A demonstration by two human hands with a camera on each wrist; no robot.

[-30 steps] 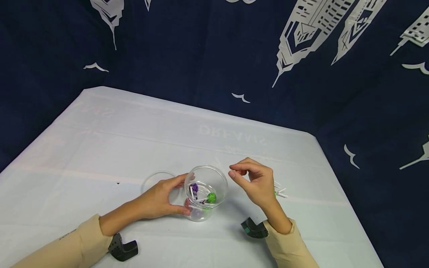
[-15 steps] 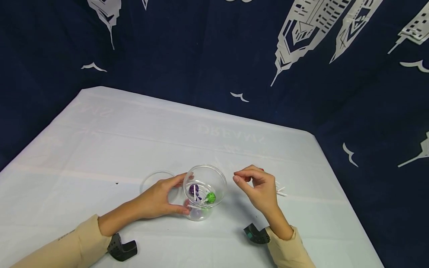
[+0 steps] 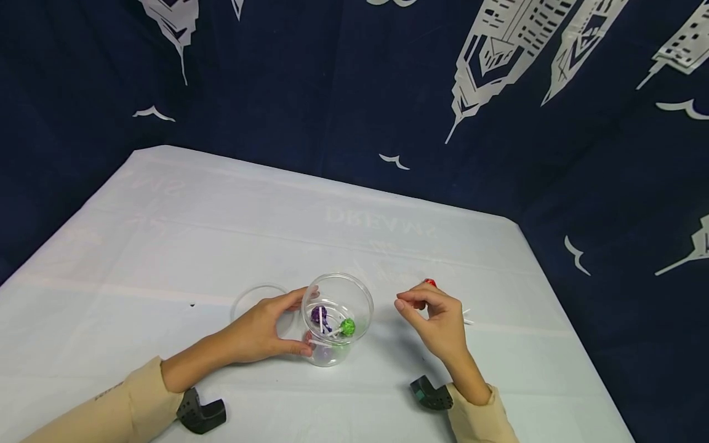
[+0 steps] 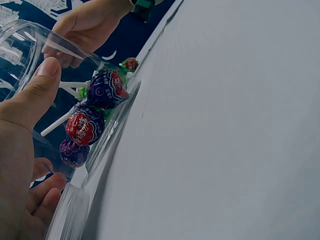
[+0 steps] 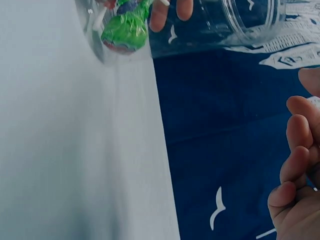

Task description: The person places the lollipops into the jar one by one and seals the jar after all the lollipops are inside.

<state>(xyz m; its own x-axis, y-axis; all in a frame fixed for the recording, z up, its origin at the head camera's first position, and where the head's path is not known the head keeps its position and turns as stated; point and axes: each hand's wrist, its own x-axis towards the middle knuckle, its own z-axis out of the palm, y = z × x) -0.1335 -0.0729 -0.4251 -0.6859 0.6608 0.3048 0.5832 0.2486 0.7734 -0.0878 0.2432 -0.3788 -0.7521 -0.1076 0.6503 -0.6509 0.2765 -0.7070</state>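
Note:
A clear plastic jar (image 3: 339, 289) stands on the white table, its mouth uncovered. My left hand (image 3: 257, 332) grips its side, the thumb in front and fingers behind. Inside lie several wrapped lollipops: a green lollipop (image 3: 347, 327) and a purple lollipop (image 3: 319, 314) show from above, and a red-and-blue lollipop (image 4: 85, 126) shows through the wall in the left wrist view. To the right of the jar my right hand (image 3: 437, 320) hovers with loosely curled fingers, nothing visible between them. Partly hidden behind it is a red lollipop (image 3: 429, 282) on the table.
A clear round lid (image 3: 244, 299) lies on the table beyond my left hand, partly covered by it. White lollipop sticks (image 3: 468, 317) poke out behind my right wrist. A small dark speck (image 3: 192, 305) is at the left. A dark blue printed cloth (image 3: 310, 92) hangs behind the table.
My right hand has moved right, away from the jar, now covering more of the lollipop sticks; the red lollipop has come into sight behind it. My left hand stays on the jar.

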